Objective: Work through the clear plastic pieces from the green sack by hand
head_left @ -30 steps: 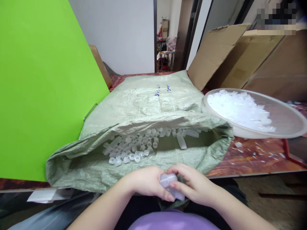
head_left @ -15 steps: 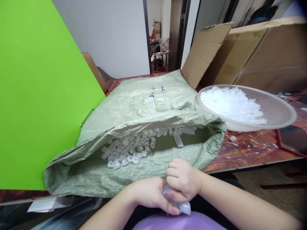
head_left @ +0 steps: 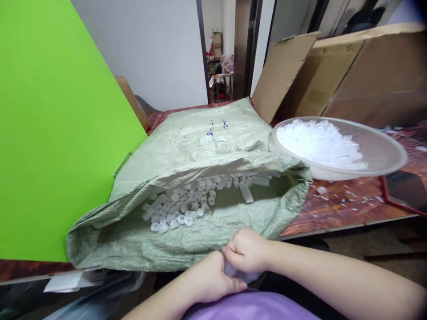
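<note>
The fingers of the left hand (head_left: pixel 215 276) and right hand (head_left: pixel 247 251) are closed around a plastic piece (head_left: pixel 230 269), mostly hidden, below the near edge of the sack (head_left: pixel 150 249). Caution: a slackened grip could let it fall clear of the bench (head_left: pixel 313 218).

Left hand (head_left: pixel 213 278) and curled right hand (head_left: pixel 247 251) close together before the torso (head_left: pixel 253 306), both forearms (head_left: pixel 307 262) angled inward.
</note>
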